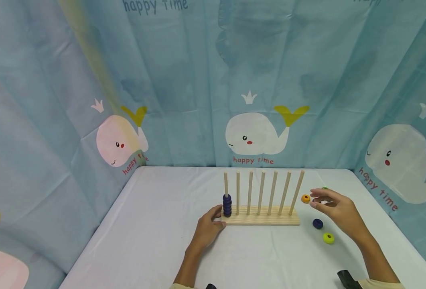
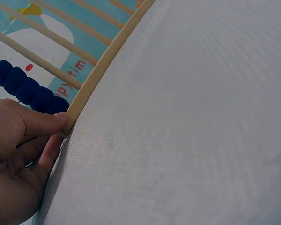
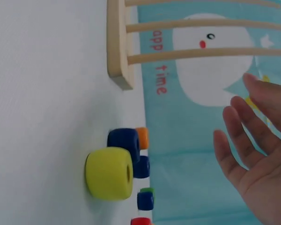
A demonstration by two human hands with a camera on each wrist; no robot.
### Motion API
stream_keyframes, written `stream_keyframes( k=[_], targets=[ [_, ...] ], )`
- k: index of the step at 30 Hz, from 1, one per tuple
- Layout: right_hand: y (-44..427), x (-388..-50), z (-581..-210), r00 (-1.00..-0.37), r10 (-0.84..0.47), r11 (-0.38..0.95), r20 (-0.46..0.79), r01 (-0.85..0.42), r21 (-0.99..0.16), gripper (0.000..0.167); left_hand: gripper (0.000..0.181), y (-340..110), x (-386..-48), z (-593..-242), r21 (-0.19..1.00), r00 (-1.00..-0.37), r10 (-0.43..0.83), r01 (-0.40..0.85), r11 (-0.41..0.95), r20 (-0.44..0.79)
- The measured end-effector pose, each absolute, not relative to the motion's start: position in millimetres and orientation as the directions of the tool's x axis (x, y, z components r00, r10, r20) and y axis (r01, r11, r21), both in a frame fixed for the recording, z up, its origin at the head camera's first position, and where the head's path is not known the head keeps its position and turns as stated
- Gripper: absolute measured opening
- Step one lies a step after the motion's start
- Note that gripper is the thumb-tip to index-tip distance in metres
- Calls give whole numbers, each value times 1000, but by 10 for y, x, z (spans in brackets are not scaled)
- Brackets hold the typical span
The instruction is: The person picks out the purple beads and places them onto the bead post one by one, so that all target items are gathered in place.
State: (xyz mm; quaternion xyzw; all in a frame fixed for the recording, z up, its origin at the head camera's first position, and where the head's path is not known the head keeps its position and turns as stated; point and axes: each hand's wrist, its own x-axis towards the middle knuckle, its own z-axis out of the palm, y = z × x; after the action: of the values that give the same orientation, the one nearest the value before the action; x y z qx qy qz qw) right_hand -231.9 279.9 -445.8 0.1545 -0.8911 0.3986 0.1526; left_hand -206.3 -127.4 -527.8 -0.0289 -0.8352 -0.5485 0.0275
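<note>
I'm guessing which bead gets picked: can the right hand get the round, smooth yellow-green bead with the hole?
Probably yes: the open, empty-looking right hand is close by, and nothing covers the yellow-green bead. The round, dark blue bead beside it seems to leave the way free.

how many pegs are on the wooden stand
7, in a row along the stand in the head view: the leftmost peg holds blue beads, and six bare pegs follow to its right. None seem hidden.
</note>
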Motion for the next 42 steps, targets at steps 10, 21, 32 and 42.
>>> stream_keyframes(
  k=[10,21,32,42],
  targets=[
    [2945,-2352,-4546,-944,-167,687,286,-319,-653,51,57,-1277,-2078,-5287,916,-995,30,100,388,96],
    [3053,-2383,-4624,-964,-200,703,177,-267,-659,50,58,-1285,-2067,-5283,916,-996,29,91,391,87],
    [3126,-2432,-4750,-970,-238,631,53,-196,-751,55,57,-1278,-2065,-5279,919,-996,30,84,384,79],
    [3150,-2453,-4833,-963,-269,633,24,-195,-749,60,57,-1278,-2067,-5278,920,-997,26,76,385,72]
  ],
)
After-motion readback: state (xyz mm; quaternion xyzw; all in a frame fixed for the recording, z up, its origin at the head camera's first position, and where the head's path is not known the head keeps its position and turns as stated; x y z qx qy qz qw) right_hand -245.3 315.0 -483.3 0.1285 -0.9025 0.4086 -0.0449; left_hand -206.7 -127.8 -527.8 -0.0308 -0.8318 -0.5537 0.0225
